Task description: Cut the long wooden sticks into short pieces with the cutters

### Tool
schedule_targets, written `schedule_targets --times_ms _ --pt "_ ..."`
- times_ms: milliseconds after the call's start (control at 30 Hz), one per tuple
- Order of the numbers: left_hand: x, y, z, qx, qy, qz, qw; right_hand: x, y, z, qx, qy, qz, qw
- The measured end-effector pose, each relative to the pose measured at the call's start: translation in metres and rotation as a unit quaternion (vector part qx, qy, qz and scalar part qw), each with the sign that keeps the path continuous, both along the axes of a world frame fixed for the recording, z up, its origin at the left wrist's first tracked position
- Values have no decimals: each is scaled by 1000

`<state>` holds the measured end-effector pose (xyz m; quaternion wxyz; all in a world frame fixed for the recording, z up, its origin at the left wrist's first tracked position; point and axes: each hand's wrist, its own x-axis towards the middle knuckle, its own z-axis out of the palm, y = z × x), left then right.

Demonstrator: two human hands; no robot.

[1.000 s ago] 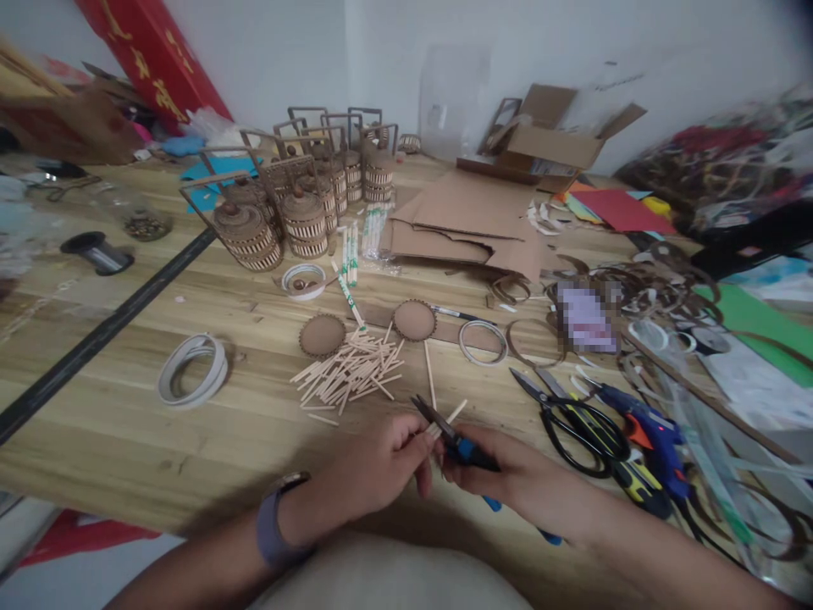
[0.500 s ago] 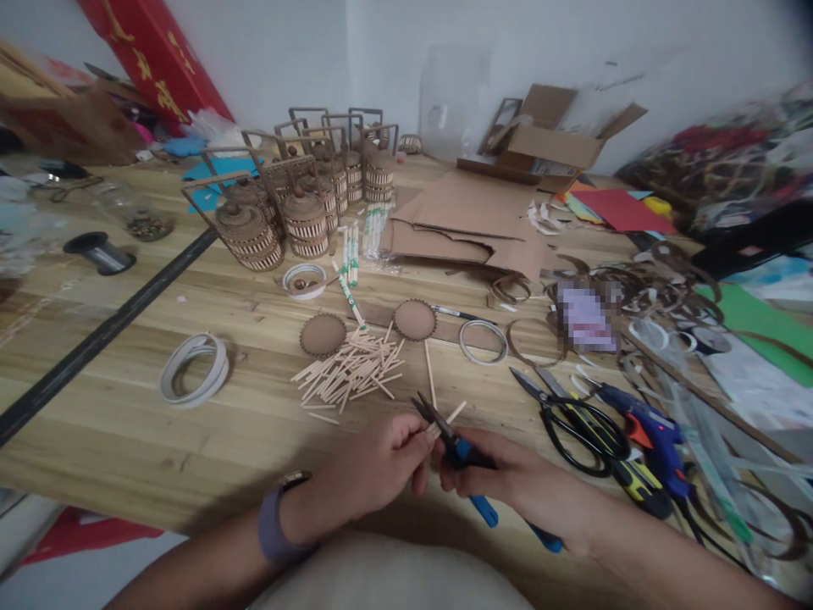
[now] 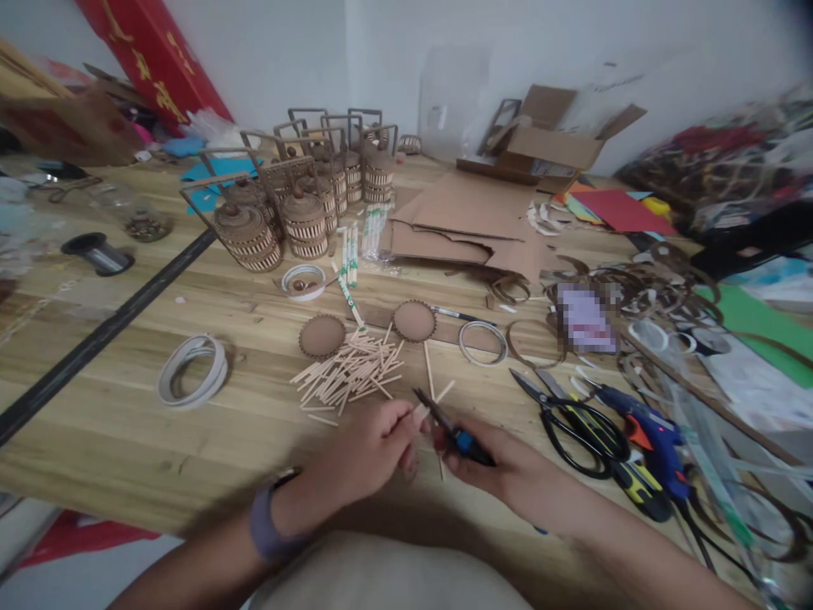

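My left hand (image 3: 368, 449) pinches a thin wooden stick (image 3: 438, 396) near the table's front edge. My right hand (image 3: 501, 466) grips blue-handled cutting pliers (image 3: 448, 424), whose dark jaws sit at the stick by my left fingertips. Just beyond my hands lies a pile of short cut sticks (image 3: 349, 373), with two toothed cardboard discs (image 3: 323, 335) behind it and a longer stick (image 3: 429, 373) lying beside the pile.
Black scissors (image 3: 572, 419) and a blue glue gun (image 3: 641, 428) lie right of my hands. White tape rolls (image 3: 192, 369) are at left. Several small cardboard lanterns (image 3: 305, 222), flat cardboard sheets (image 3: 470, 220) and cardboard ring scraps (image 3: 654, 292) fill the back and right.
Both hands have shifted slightly forward and left on the table. The pliers' handles have closed together in my right hand, and the stick's free end now points further up.
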<state>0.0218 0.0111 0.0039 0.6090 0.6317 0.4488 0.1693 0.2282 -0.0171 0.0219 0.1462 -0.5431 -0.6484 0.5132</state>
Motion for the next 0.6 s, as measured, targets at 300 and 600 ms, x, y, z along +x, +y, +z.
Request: schedule_targets --times_ms 300,600 --pt "-3 -4 -7 223 188 -29 956 -5 1 -21 389 -143 -55 908" --pt "14 -7 -5 192 222 6 956 -40 3 -39 305 -288 -76 905"
